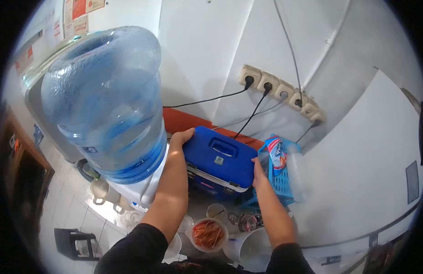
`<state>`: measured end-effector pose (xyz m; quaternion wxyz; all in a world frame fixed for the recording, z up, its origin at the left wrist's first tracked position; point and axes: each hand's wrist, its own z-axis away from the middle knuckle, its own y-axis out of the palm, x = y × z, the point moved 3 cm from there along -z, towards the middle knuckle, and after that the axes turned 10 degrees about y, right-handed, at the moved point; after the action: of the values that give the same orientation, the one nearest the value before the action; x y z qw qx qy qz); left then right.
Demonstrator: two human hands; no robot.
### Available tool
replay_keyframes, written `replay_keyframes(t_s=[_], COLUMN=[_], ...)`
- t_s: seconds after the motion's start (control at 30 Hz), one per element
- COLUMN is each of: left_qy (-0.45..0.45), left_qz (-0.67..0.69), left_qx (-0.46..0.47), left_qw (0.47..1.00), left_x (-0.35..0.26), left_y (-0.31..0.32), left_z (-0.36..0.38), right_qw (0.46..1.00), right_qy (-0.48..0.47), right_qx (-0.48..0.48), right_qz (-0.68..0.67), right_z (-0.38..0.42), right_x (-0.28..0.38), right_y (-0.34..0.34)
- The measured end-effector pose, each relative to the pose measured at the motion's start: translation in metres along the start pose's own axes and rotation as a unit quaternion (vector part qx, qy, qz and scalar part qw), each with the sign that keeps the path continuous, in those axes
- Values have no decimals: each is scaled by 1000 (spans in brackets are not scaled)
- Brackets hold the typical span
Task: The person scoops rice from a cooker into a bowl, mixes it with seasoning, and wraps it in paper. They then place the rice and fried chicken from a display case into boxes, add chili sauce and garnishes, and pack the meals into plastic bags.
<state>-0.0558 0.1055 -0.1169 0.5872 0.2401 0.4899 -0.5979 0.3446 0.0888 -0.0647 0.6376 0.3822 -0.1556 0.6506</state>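
A blue cooler box (219,157) with a lid handle and front latches sits against the wall in the middle of the view. At the upper left corner of its lid, my left hand (183,137) is pressed to the side, fingers partly hidden behind it. My right hand (258,171) grips the opposite end, its fingers against the lid's edge. Both arms reach forward around the box. Just right of it stands a light-blue plastic basket (282,185) holding a blue and red packet (277,155).
A large water bottle (111,109) on a dispenser stands left. Black cords run from wall sockets (267,84) behind the box. Below are a bowl of reddish food (208,234), a white container (250,249) and glasses. A white panel (371,150) rises right; a dark stool (74,244) stands lower left.
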Motion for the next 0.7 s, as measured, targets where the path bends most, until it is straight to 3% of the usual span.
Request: replay_keyframes(t_s=[0.2,0.33,0.37,0.4,0.43,0.47,0.53,0.7], left_qy=[-21,21,-37,35,25,91,108,161], left_qz=[-1,22,-109,-78,-143,-126,-126,-407], left_qx=[4,-81,-92,-90,-139,-133,-186,-276], left_qw=[1000,996,989,992,980,979,969,856], left_x=[-19,2,-25,-48,-60,-62,-53,-70], left_y=[6,13,7,4,0,-1,16,41], left_z=[39,46,67,114,140,152,115,114], right_qw=[999,993,986,986,971,977,972,918], right_qy=[-16,-84,-127,-117,-172,-142,-115,-161], right_qx=[-33,-44,-30,-21,-51,11,17,-8], right_qz=[2,73,107,120,161,157,206,363], right_z=[-6,-18,-21,-19,5,-24,22,21], right_x=[-3,4,4,5,10,7,10,29], right_y=[-8,-18,-20,-16,3,-12,11,33])
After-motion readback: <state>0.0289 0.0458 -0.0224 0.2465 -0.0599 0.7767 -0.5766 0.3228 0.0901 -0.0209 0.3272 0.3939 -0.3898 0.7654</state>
